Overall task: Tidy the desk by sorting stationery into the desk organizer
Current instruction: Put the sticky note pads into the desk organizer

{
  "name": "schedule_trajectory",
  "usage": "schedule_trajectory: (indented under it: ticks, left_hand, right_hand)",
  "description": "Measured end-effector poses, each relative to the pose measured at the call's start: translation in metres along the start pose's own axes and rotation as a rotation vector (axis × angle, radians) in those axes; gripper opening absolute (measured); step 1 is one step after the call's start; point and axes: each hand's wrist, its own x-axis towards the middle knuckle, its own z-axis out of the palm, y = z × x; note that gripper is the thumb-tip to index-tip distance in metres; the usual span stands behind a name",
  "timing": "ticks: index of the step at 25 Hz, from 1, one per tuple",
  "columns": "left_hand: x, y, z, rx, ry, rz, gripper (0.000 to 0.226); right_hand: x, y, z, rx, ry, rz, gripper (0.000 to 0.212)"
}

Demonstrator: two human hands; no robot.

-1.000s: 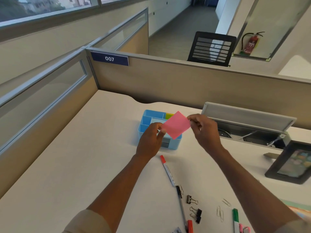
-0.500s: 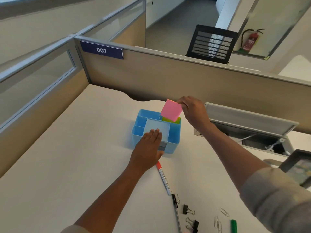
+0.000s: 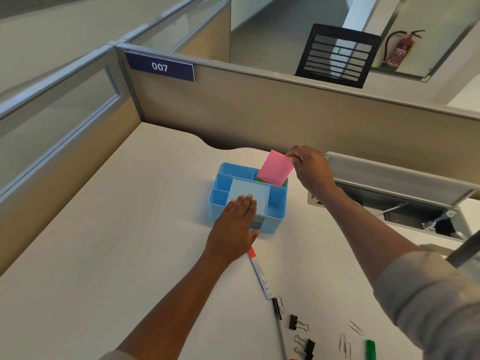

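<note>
Beige cubicle partition (image 3: 285, 118), mesh chair (image 3: 337, 55), white desk (image 3: 104, 255)

Organizer (image 3: 275, 203) mid-frame on desk (image 3: 104, 255), left hand (image 3: 235, 224) resting on its near side, right hand (image 3: 309, 167) holding sticky notes (image 3: 275, 168) over its upper-right compartment, marker (image 3: 258, 272) just below organizer, pen (image 3: 279, 326), binder clips (image 3: 298, 333) and paper clips (image 3: 349, 339) lower right, cable tray (image 3: 389, 193) at right

Pink notes (image 3: 275, 168), blue organizer (image 3: 275, 203)

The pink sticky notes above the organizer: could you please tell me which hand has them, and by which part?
The right hand pinches the pink sticky notes at their upper right corner.
</note>
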Motion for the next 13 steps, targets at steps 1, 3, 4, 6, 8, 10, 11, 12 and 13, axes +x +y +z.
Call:
schedule_trajectory:
  ticks: [1, 3, 4, 6, 8, 10, 11, 12, 13]
  left_hand:
    - [0.000, 0.000, 0.000, 0.000, 0.005, 0.001, 0.075]
    - [-0.001, -0.001, 0.002, 0.002, 0.018, 0.000, 0.075]
    - [-0.001, -0.001, 0.002, 0.003, 0.025, 0.002, 0.074]
    - [0.000, -0.001, 0.004, 0.003, 0.038, 0.008, 0.074]
    - [0.000, -0.001, 0.004, -0.005, 0.049, 0.012, 0.073]
    - [-0.001, -0.001, 0.005, -0.014, 0.058, 0.010, 0.073]
    - [-0.001, -0.001, 0.005, -0.016, 0.060, 0.008, 0.072]
    - [-0.001, -0.001, 0.006, -0.017, 0.061, 0.008, 0.072]
    - [-0.001, -0.001, 0.006, -0.015, 0.064, 0.010, 0.072]
  right_hand:
    - [0.000, 0.001, 0.000, -0.004, 0.002, 0.005, 0.020]
    - [-0.003, 0.001, 0.002, -0.014, -0.006, 0.009, 0.019]
    - [-0.004, 0.000, 0.004, -0.018, -0.011, 0.009, 0.018]
    - [-0.005, -0.003, 0.010, -0.030, -0.026, -0.004, 0.016]
    - [-0.008, -0.005, 0.017, -0.056, -0.057, -0.034, 0.014]
    - [-0.012, -0.006, 0.022, -0.096, -0.095, -0.051, 0.013]
    - [-0.014, -0.006, 0.024, -0.113, -0.109, -0.051, 0.013]
    - [-0.016, -0.005, 0.025, -0.126, -0.113, -0.050, 0.014]
    - [-0.018, -0.005, 0.026, -0.134, -0.112, -0.048, 0.014]
